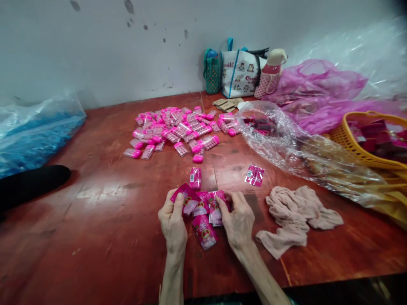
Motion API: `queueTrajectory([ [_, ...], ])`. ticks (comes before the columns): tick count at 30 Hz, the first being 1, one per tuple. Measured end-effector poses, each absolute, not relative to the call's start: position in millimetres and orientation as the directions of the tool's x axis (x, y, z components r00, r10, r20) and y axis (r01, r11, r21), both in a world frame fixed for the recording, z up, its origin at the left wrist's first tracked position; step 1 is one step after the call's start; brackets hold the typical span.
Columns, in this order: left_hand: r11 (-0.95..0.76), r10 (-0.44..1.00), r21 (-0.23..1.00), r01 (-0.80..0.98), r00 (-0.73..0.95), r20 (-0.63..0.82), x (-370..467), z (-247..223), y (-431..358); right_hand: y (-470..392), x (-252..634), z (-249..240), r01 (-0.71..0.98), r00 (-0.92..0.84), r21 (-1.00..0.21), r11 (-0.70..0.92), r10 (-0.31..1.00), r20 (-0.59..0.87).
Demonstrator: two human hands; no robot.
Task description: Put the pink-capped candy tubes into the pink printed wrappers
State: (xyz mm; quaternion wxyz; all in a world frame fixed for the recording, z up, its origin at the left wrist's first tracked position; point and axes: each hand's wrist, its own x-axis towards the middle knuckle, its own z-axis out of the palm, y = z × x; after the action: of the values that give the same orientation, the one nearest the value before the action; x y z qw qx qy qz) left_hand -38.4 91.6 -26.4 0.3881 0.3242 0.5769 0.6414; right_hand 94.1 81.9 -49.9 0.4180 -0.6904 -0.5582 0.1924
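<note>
My left hand (pixel 173 218) is closed on a pink printed sachet (pixel 186 198), thumb on top. My right hand (pixel 237 216) pinches another pink sachet (pixel 215 207) at its side. Between the hands lie more of these sachets, one nearer me (pixel 204 232) flat on the red table (pixel 127 237). Just beyond my fingers is a small pink pack with a white label (pixel 195 178). A silvery-edged pink sachet (pixel 255 175) lies apart to the right. Farther back is a heap of small clear packs with pink caps (pixel 178 127), holding rows of pellets.
A crumpled beige cloth (pixel 292 212) lies right of my right hand. Clear plastic film (pixel 276 140), a pink bag (pixel 318 84) and a yellow basket (pixel 352 140) occupy the right side. A tote bag (pixel 235 80) and bottles stand at the wall. Blue-filled plastic (pixel 41 135) is left.
</note>
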Motion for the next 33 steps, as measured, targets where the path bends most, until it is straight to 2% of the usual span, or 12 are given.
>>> queueTrajectory([
  [4,-0.065,0.831,0.945,-0.322,-0.541,-0.127,-38,-26,96,81,95,-49,0.625,0.321,-0.781,0.004,0.910,0.262],
  [9,-0.017,0.856,0.885,-0.466,-0.465,-0.228,-32,-14,94,78,95,-33,0.573,0.331,-0.806,0.146,0.859,0.391],
  [12,0.034,0.883,0.856,-0.516,-0.386,-0.268,-21,-8,89,75,89,-18,0.404,0.187,-0.890,0.212,0.933,0.307],
  [15,0.082,0.902,0.828,-0.555,-0.311,-0.299,-11,-6,84,72,82,-11,0.212,0.092,-0.962,0.175,0.976,0.197],
  [19,0.150,0.917,0.787,-0.599,-0.213,-0.337,-9,-8,82,67,79,-13,0.063,0.111,-0.995,0.081,0.990,0.088],
  [24,0.225,0.920,0.761,-0.609,-0.125,-0.372,-13,-6,79,65,84,-17,-0.130,0.156,-0.985,-0.109,0.979,-0.129],
  [29,0.148,0.904,0.801,-0.580,-0.249,-0.347,-6,-5,76,65,83,-18,-0.126,0.142,-0.987,-0.096,0.983,-0.114],
  [33,0.113,0.886,0.785,-0.609,-0.296,-0.357,-7,-11,78,58,77,-17,-0.001,0.142,-0.998,-0.059,0.988,-0.059],
])
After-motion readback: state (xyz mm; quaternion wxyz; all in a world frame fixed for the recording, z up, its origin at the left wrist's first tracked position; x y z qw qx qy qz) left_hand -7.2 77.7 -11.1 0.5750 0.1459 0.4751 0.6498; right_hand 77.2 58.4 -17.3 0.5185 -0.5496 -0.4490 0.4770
